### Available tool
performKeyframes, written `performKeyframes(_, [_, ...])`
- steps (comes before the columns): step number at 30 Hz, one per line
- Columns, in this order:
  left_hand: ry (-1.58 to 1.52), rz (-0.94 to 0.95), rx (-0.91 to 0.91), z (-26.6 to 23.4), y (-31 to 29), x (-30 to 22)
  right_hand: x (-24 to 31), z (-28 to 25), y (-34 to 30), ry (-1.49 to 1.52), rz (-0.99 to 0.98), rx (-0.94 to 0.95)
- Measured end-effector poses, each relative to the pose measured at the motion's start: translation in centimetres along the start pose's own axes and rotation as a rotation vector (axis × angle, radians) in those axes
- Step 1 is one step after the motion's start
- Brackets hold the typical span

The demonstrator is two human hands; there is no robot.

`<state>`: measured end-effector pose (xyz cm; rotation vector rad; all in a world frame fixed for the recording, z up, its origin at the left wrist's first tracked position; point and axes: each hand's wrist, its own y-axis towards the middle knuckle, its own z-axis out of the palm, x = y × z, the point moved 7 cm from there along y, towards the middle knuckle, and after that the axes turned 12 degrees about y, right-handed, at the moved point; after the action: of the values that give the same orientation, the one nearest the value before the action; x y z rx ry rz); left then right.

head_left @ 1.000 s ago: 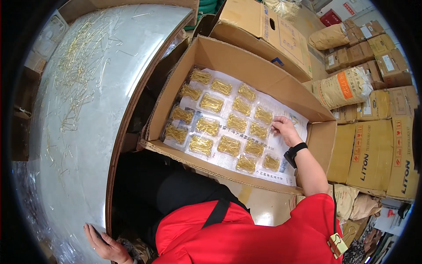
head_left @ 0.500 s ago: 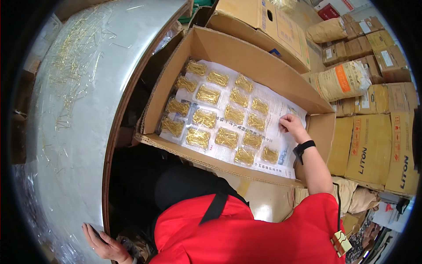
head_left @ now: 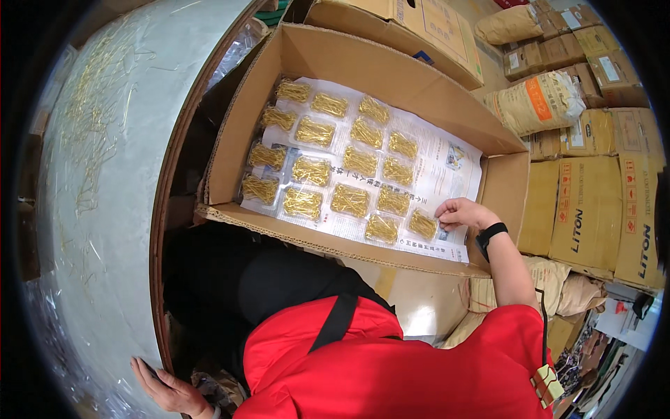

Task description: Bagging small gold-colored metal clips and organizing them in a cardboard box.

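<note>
a: from the head camera, all eyes on the right hand [head_left: 464, 213], over the right end of a long open carton [head_left: 419, 94]!
b: and the fingers?
a: bent and drawn together, tips right at the edge of a clear packet of gold wire pieces [head_left: 423, 223]. whether they pinch it or only touch it, i can't tell.
b: where does that packet lie?
a: flat on the newspaper sheet [head_left: 433, 181] lining the carton floor, close to the near wall, at the right-hand end of its row. other gold-filled packets [head_left: 350, 200] sit in rows to its left and beyond it.
b: what about the left hand [head_left: 167, 394]?
a: well apart from the carton, down at the near corner of the grey-topped table [head_left: 125, 279]. its fingers lie fairly straight along the top, the thumb set off from them, and a dark sliver shows between. too small to name, and i can't tell whether it's gripped.
b: plenty on that table!
a: loose bent wires [head_left: 105, 105], tangled thickly toward the far end and thinning out nearer.
b: and off to the right?
a: stacked brown boxes [head_left: 586, 209], with a pale sack [head_left: 537, 101] wearing an orange band beyond the carton.
</note>
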<state>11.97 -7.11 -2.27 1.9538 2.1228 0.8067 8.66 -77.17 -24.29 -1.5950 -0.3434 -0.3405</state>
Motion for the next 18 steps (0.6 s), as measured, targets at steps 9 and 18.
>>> performKeyframes(9, [-0.015,-0.018,0.041,0.4,-0.3,0.8,0.8,-3.8,0.2,0.129,-0.122,-0.085])
performKeyframes(18, [0.035,-0.038,0.056,0.7,-0.5,1.1,2.6,-8.3,2.7,0.389,-0.278,-0.291])
